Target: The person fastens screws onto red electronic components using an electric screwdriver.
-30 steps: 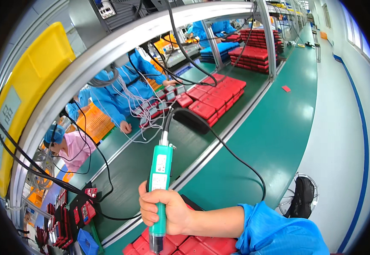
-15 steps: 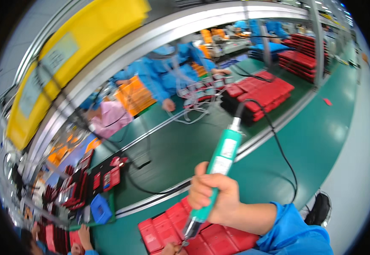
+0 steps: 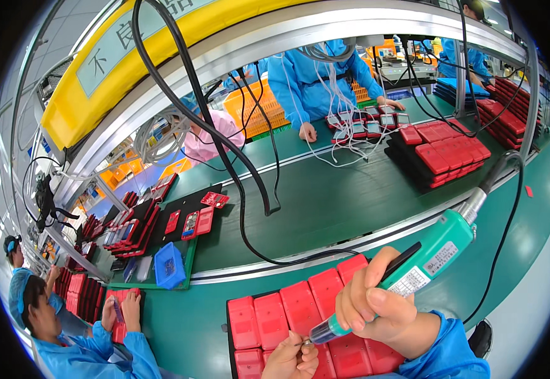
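My right hand is wrapped round a green electric screwdriver, which slants down to the left with its cable at the upper end. By its metal tip, my left hand has thumb and fingers pinched together. Whatever small thing they hold is too small to make out. Both hands are above rows of red plastic cases lying on a black tray, directly in front of me on the green bench. My forearms partly cover the nearest cases.
A blue bin stands at the left by opened red devices. Red cases are stacked at far right. Black cables hang over the conveyor. Co-workers in blue sit left and across.
The view has shifted and steadied. The screwdriver now leans further right and lies flatter, its tip still beside my pinched left fingers. My left hand shows more fully.
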Available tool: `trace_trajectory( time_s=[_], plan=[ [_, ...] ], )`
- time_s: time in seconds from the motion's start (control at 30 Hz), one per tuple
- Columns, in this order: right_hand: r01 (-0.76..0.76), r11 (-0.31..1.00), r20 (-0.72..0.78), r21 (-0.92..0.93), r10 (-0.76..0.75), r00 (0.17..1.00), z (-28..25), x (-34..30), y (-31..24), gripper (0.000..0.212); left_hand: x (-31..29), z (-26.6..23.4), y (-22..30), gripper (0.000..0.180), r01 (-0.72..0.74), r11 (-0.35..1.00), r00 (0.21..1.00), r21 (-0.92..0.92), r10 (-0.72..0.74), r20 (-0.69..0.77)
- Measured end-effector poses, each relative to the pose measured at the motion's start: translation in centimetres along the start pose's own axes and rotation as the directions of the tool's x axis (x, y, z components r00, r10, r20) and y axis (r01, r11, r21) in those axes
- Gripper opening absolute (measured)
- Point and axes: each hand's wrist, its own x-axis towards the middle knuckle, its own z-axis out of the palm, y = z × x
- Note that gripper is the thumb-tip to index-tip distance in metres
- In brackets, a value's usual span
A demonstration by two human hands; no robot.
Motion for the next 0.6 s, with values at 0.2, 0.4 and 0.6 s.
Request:
trace_trajectory(
  time_s=[0.2,0.4,0.6],
  plan=[
    [-0.003,1.0,0.014,0.006,0.003,1.0,0.2,-0.2,-0.1,0.016,0.1,-0.3,0.2,0.03,-0.015,0.999,0.999,0.031,0.014,0.05],
    [-0.028,0.994,0.047,-0.103,0.033,0.998,0.1,-0.3,-0.3,0.017,-0.1,-0.6,0.3,0.031,-0.052,0.992,0.997,0.113,0.045,0.066],
    [-0.119,0.972,0.052,-0.202,0.132,0.99,0.9,-0.6,-1.0,0.018,0.1,-1.3,0.3,0.028,-0.08,0.994,0.996,0.077,0.077,0.033]
  ],
)
